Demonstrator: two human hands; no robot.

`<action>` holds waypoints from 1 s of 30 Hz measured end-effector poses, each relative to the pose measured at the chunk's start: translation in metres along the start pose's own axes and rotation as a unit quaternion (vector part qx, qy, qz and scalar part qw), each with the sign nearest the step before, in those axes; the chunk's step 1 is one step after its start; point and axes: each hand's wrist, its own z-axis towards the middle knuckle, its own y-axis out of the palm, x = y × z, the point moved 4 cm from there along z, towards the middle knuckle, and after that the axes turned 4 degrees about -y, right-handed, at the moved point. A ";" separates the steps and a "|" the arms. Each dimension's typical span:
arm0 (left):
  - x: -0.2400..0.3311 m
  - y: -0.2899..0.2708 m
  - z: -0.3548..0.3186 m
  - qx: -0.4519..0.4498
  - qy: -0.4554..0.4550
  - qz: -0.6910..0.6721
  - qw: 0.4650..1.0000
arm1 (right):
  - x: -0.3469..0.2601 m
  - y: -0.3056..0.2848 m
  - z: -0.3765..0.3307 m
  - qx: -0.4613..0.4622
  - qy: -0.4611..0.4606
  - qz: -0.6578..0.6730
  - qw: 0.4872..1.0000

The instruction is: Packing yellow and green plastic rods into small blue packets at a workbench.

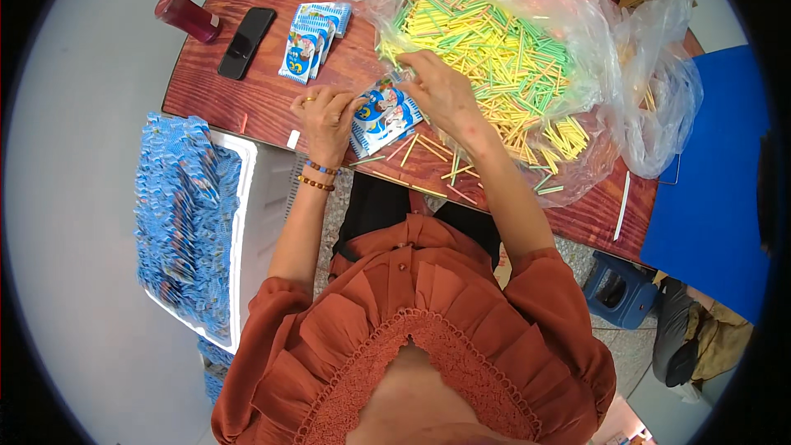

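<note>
Small blue and white printed packets (381, 125) lie overlapping at the table's near edge, between my two hands. My left hand (328, 119) is closed, its fingertips pinching the upper left corner of a packet. At the upper right side of the packets is my right hand (441, 95), its thumb and forefinger apart and the thumb close to the packet's edge. Just beyond it, a heap of thin yellow and green sticks (486, 49) fills a large open clear plastic bag (589, 41). Several loose sticks (420, 148) are scattered on the table below my right hand.
On the red-brown table (198, 82) lie a fanned stack of packets (309, 45), a black phone (246, 43) and a red bottle (188, 16). A white box (245, 222) crammed with blue packets (185, 222) stands left. A blue stool (620, 292) is at lower right.
</note>
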 end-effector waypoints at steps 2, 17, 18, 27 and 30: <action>0.003 -0.003 0.004 0.000 0.015 -0.029 0.999 | 0.000 -0.001 0.006 0.023 -0.030 0.029 0.999; 0.033 0.025 -0.010 -0.025 -0.371 -0.561 0.739 | 0.024 0.000 -0.026 -0.031 0.153 0.333 0.930; 0.034 0.027 -0.012 -0.027 -0.373 -0.560 0.740 | 0.025 -0.002 -0.028 -0.025 0.140 0.338 0.930; 0.046 0.036 -0.016 -0.035 -0.439 -0.635 0.634 | 0.013 -0.045 -0.032 0.004 0.107 0.361 0.926; 0.046 0.039 -0.015 -0.037 -0.432 -0.646 0.629 | 0.017 -0.056 -0.038 0.052 0.055 0.346 0.935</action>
